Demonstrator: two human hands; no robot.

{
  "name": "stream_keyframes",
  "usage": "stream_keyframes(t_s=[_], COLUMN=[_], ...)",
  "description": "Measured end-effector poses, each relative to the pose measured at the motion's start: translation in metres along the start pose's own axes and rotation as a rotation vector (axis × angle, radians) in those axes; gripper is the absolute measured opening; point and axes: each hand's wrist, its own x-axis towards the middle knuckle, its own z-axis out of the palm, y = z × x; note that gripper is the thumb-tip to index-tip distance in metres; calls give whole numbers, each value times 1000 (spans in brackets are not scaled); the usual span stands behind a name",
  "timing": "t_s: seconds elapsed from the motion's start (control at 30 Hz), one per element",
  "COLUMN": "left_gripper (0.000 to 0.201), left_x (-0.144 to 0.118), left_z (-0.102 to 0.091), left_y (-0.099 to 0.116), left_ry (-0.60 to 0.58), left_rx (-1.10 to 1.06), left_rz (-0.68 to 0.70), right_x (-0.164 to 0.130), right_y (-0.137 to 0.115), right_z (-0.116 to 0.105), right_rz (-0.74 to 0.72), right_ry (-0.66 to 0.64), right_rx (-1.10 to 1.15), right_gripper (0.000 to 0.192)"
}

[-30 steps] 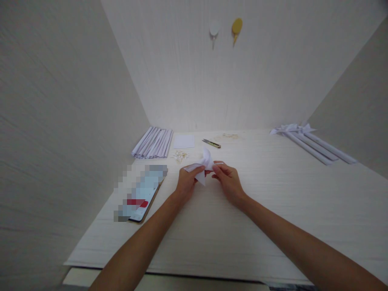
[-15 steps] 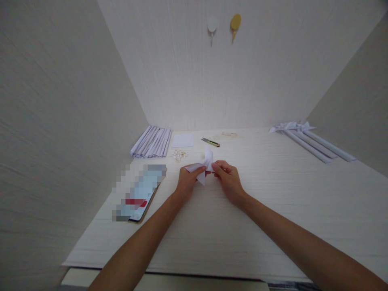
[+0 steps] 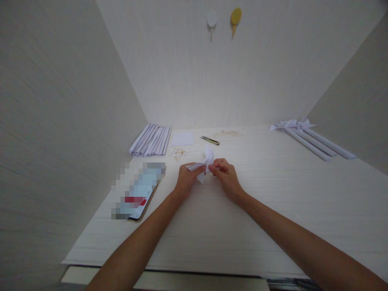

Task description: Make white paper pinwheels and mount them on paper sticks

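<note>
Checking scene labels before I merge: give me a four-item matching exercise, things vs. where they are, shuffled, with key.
Things:
1. Folded paper
2. Snips
3. Phone
4. Yellow hook

Places:
A. On the table, left of the left forearm
B. Up on the back wall
C. Held between left hand and right hand
D. On the table, just right of the flat sheet

Pairs: 1-C, 2-D, 3-A, 4-B

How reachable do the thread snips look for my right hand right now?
Probably yes: the thread snips lie uncovered ahead, though your right hand would likely need to release the folded white paper first.
</note>
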Motion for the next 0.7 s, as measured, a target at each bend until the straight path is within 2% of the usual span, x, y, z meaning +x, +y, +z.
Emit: stream_keyframes(t_s=[0.33, 0.7], left_gripper=[15, 15], left_x=[-5, -6], left_z=[0, 2], left_y=[4, 7], left_ry=[-8, 11], left_rx=[152, 173], left_rz=[55, 36], right_x=[-1, -1], right_y=[-4, -8], right_z=[1, -1], right_rz=[22, -23], right_ry=[2, -9], right_rx=[-34, -113], right_gripper=[17, 19])
